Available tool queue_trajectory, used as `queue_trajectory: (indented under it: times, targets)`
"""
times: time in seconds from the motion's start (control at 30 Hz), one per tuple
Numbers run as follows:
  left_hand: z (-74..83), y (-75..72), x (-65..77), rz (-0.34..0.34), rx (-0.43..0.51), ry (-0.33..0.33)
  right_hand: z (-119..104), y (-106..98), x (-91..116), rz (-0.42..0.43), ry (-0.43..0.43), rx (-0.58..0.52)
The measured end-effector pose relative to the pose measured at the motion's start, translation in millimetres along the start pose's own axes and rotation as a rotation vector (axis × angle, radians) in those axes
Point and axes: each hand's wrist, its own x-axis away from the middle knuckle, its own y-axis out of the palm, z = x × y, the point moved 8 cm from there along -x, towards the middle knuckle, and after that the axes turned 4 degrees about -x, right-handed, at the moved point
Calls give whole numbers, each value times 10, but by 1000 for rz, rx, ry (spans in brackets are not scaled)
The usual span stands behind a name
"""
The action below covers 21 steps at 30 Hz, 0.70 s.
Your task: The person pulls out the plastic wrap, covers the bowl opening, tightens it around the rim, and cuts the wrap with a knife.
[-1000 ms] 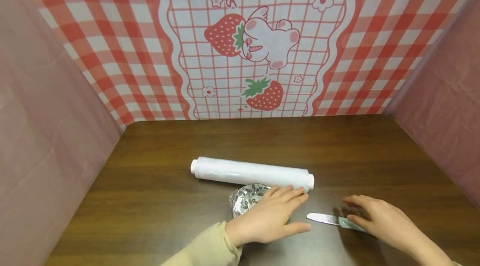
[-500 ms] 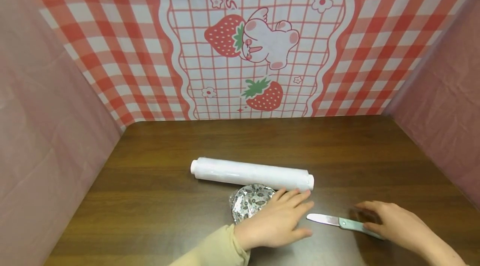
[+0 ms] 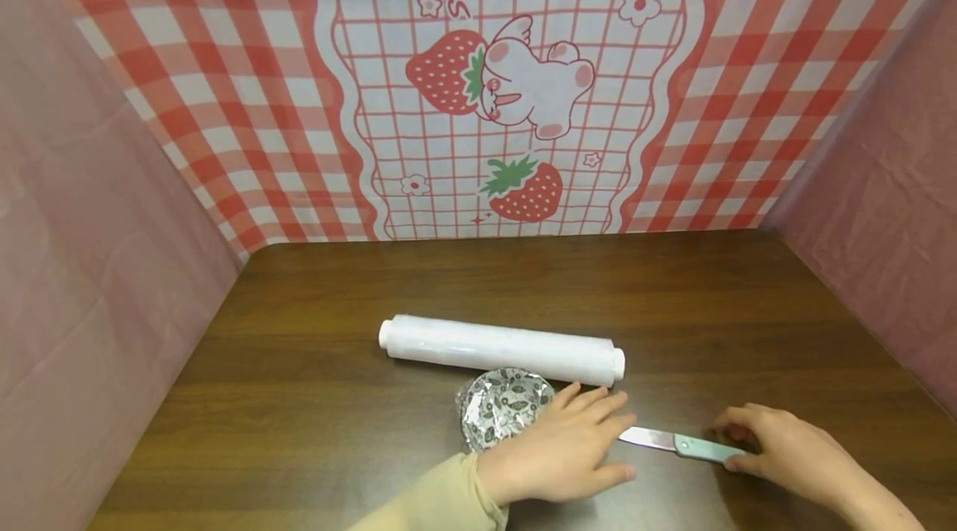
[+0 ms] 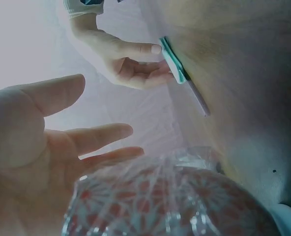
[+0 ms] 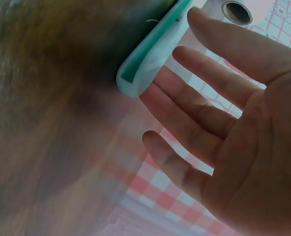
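A patterned bowl (image 3: 499,408) covered in clear cling film stands on the table, its right side hidden by my left hand (image 3: 557,449). That hand's fingers are spread; in the left wrist view they are beside the wrapped bowl (image 4: 170,201), and contact is unclear. The knife (image 3: 701,448), with a pale green handle, lies to the right, its blade tip hidden behind my left fingers. At the handle's end is my right hand (image 3: 792,452), thumb and relaxed fingers on either side. In the right wrist view the fingers lie close against the handle (image 5: 150,54).
A white roll of cling film (image 3: 501,348) lies across the brown table (image 3: 314,398) just behind the bowl. A red checked strawberry cloth (image 3: 284,99) hangs at the back, with pink cloth (image 3: 105,248) at both sides.
My left hand has shifted slightly right and toward the front, uncovering more of the bowl. My right hand has moved right along the knife handle, while the knife stays in place.
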Motion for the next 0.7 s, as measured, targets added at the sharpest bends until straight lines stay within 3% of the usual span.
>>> queue_trajectory:
  times: [0.33,0.7]
  targets:
    - [73,45,-56,-18,-25,12,-81,49,-14,39,-35,57]
    - [129,49,-121,-14,-31,17,-187,94,-44,53,-89,43]
